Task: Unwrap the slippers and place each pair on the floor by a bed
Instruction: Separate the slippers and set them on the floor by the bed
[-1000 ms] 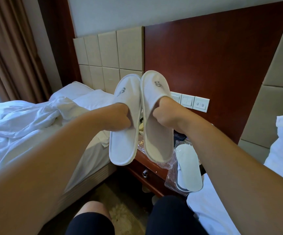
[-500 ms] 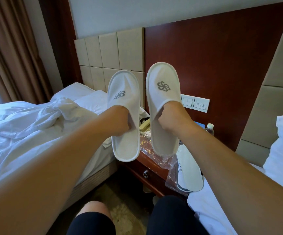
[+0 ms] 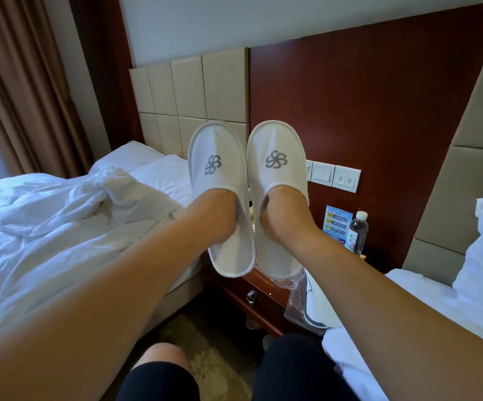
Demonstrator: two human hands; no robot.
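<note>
Left hand (image 3: 223,215): slid inside the left slipper (image 3: 220,198), fingers hidden under its upper, so the grasp couldn't be told.
Right hand (image 3: 285,212): tucked likewise into the right slipper (image 3: 275,195).
Pair: frame centre, side by side, nearly touching, toes up, heels down, long axes upright.
Floor (image 3: 205,334): straight below, lower centre, between left bed (image 3: 46,241) and right bed (image 3: 408,308).
Wrapped pair (image 3: 311,305): in plastic, right of centre, nearer the right hand.

2 white slippers w/ grey swirl logos, left slipper (image 3: 220,180) & right slipper (image 3: 276,169), held up side by side, toes up. Another pair (image 3: 315,308) lies in clear plastic wrap (image 3: 294,296) on the right bed's edge.
</note>
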